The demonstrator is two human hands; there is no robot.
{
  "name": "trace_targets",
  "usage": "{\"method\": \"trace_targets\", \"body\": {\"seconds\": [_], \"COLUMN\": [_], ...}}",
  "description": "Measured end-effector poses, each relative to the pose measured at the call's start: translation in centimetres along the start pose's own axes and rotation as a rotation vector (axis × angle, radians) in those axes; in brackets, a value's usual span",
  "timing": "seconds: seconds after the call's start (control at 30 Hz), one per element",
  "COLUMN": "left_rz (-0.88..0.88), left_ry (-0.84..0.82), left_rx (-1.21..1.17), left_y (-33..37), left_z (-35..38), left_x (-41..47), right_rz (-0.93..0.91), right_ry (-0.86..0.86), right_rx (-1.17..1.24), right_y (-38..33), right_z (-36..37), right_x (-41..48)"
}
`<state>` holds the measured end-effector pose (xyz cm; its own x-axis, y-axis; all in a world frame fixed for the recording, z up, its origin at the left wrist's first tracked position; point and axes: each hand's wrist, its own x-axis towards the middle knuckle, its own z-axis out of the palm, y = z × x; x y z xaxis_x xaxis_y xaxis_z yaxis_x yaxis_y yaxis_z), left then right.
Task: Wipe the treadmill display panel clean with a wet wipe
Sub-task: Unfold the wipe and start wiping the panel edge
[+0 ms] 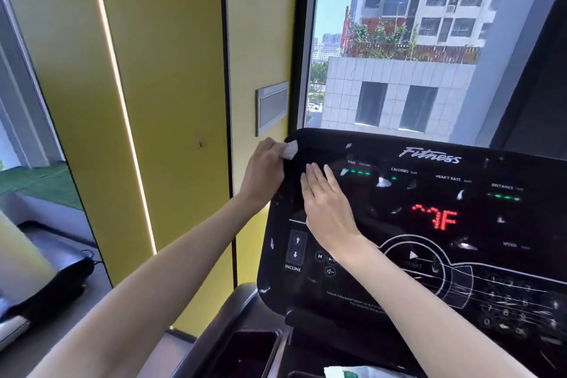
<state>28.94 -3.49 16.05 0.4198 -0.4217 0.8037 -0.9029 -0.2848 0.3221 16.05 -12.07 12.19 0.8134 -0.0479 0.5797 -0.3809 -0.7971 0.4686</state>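
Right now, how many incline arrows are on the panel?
2: the up arrow sits directly above the down arrow, at the panel's lower left, over the INCLINE label. Neither is hidden.

Your display panel (368, 294) fills the lower right of the frame, window (399, 40) behind it at upper right. Left hand (264, 172) at the panel's upper left corner, wet wipe (290, 149) on that edge; right hand (325, 209) on the panel just right of it

A yellow wall (171, 70) is crossed by a lit strip (121, 101) and fitted with a grey plate (272, 107). Buildings (429, 3) are seen through a window (307, 40).
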Motion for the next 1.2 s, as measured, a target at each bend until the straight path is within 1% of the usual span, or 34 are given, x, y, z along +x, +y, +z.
{"method": "trace_targets", "body": {"seconds": [0.03, 0.07, 0.13, 0.17, 0.2, 0.23, 0.3, 0.33, 0.37, 0.4, 0.47, 0.5, 0.6, 0.63, 0.73, 0.77, 0.8, 0.9, 0.93, 0.97, 1.03, 1.07, 1.2], "left_rz": [-0.019, 0.018, 0.175, 0.221, 0.207, 0.14, -0.043, -0.07, -0.025, 0.067, 0.256, 0.278, 0.169, 0.177, 0.341, 0.35, 0.314, 0.166, 0.177, 0.227, 0.318, 0.308, 0.119], "left_ry": [0.003, -0.005, -0.063, -0.1, -0.121, -0.112, -0.026, -0.006, -0.018, -0.06, -0.191, -0.224, -0.146, -0.143, -0.26, -0.297, -0.301, -0.203, -0.198, -0.211, -0.277, -0.289, -0.173], "left_rx": [-0.006, 0.006, 0.023, 0.008, -0.009, -0.029, -0.101, -0.107, -0.092, -0.065, -0.018, -0.002, 0.011, 0.017, 0.099, 0.108, 0.108, 0.065, 0.058, 0.059, 0.036, 0.019, -0.025], "left_y": [0.1, 0.2, -0.3, -0.5, -0.6, -0.7, -0.4, -0.2, -0.1, -0.1, -0.4, -0.6, -0.1, 0.3, 0.3, 0.1, 0.0, 0.3, 0.4, 0.2, -0.3, -0.4, 0.2], "left_z": [0.2, 0.3, 0.2, 0.0, -0.2, -0.1, 0.1, 0.2, 0.3, 0.2, -0.6, -1.0, -1.4, -1.4, -1.4, -1.6, -1.7, -1.4, -1.3, -1.2, -1.4, -1.6, -1.0], "left_x": [0.3, -0.1, -1.8, -2.4, -2.0, -0.9, 1.4, 1.6, 1.4, 0.6, -0.5, 0.0, 2.9, 3.0, 1.6, 1.7, 2.4, 3.8, 3.3, 2.3, 0.4, 0.3, 2.5], "right_rz": [-0.006, -0.012, -0.016, -0.015, -0.009, 0.001, 0.015, 0.017, 0.015, 0.009, 0.006, 0.009, 0.015, 0.018, 0.005, 0.006, 0.009, 0.009, 0.005, 0.0, 0.001, 0.003, -0.005], "right_ry": [-0.009, -0.018, -0.03, -0.027, -0.026, -0.024, -0.021, -0.022, -0.023, -0.03, -0.032, -0.021, -0.012, -0.009, -0.029, -0.023, -0.01, 0.008, 0.012, 0.017, 0.022, 0.021, -0.011], "right_rx": [-0.027, -0.045, -0.061, -0.07, -0.077, -0.077, -0.058, -0.049, -0.044, -0.041, -0.035, -0.022, 0.042, 0.053, 0.058, 0.065, 0.075, 0.104, 0.096, 0.081, 0.058, 0.051, 0.064], "right_y": [0.0, 0.0, 0.0, 0.0, -0.1, -0.2, -0.4, -0.4, -0.3, -0.2, 0.0, 0.0, 0.0, 0.1, 0.1, 0.1, 0.1, -0.1, -0.1, 0.0, 0.1, 0.1, 0.1], "right_z": [0.1, 0.2, 0.2, 0.2, 0.3, 0.3, 0.4, 0.4, 0.4, 0.3, 0.2, 0.2, 0.2, 0.2, 0.1, 0.2, 0.4, 0.6, 0.7, 0.7, 0.7, 0.7, 0.4], "right_x": [0.0, -0.1, -0.1, 0.0, 0.1, 0.2, 0.2, 0.2, 0.2, 0.2, 0.1, 0.1, 0.1, 0.1, 0.0, 0.0, 0.1, 0.1, 0.1, 0.1, 0.1, 0.1, -0.1]}}
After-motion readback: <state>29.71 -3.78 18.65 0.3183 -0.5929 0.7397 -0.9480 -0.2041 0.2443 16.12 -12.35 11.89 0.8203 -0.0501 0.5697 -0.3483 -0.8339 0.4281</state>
